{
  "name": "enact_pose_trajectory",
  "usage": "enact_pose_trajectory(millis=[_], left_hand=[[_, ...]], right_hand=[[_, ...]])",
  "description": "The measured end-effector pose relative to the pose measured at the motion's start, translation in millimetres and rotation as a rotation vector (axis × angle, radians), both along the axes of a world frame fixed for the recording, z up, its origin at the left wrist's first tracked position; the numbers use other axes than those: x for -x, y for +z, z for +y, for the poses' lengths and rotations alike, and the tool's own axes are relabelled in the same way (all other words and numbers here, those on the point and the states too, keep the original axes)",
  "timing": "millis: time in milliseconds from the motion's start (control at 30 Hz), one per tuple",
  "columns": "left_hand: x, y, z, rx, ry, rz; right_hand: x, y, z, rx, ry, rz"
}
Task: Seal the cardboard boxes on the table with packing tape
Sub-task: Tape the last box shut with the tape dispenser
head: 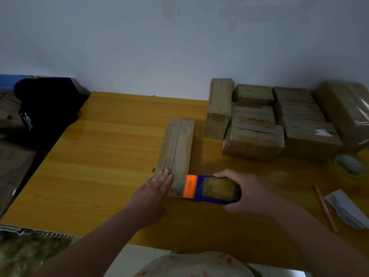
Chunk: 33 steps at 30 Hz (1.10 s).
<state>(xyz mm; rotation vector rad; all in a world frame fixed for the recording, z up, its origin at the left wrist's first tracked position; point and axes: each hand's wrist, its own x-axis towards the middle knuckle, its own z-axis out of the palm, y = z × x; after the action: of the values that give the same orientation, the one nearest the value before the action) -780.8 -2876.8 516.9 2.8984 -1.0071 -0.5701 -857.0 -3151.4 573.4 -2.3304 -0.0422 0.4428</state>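
A long narrow cardboard box lies on the yellow wooden table, its closed top flaps meeting along a centre seam. My left hand lies flat with straight fingers on the box's near left end. My right hand grips a blue and orange tape dispenser loaded with a roll of brown tape. The dispenser's orange end sits at the box's near right corner.
Several taped cardboard boxes are stacked at the table's back right against the wall. A roll of tape, a pencil and folded paper lie at the right edge. A dark bag sits beyond the left edge.
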Motion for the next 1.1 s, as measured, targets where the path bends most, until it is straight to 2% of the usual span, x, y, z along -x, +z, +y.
enact_pose_trajectory(millis=[467, 567, 800, 967, 1100], left_hand=[[-2, -1, 2, 0.020, -0.026, -0.033], [-3, -3, 5, 0.024, -0.053, -0.042], [-1, -8, 3, 0.014, -0.061, -0.066], [0, -6, 0, 0.053, -0.016, -0.050], [1, -5, -3, 0.063, 0.005, -0.051]], right_hand=[[10, 10, -27, -0.041, 0.004, 0.117], [9, 14, -32, -0.067, -0.052, 0.185], [-15, -4, -7, 0.040, -0.051, 0.259], [-28, -3, 11, 0.033, -0.082, 0.313], [-39, -2, 13, 0.126, -0.063, 0.285]])
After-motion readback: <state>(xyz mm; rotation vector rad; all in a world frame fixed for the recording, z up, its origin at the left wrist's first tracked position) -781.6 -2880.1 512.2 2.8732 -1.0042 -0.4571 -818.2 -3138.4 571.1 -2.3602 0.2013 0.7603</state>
